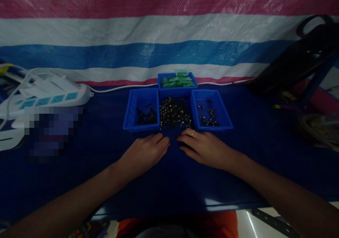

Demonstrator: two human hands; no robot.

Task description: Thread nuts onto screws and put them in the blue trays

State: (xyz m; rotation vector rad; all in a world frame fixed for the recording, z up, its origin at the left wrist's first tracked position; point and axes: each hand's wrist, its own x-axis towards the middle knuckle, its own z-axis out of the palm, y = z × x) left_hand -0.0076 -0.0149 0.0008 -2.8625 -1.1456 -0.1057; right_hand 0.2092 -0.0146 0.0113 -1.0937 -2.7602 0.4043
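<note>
Both your hands lie flat and released on the dark blue counter, left hand and right hand palm down, grasping nothing. Just past the fingertips sits a loose pile of small screws, too dim to tell their type. Left bin and right bin flank it, each holding a few dark pieces. Behind, a rear bin holds green packets. A blurred patch hides something at far left.

A pixelated patch hides things beside the power strip, and the black bag runs off the right edge
</note>
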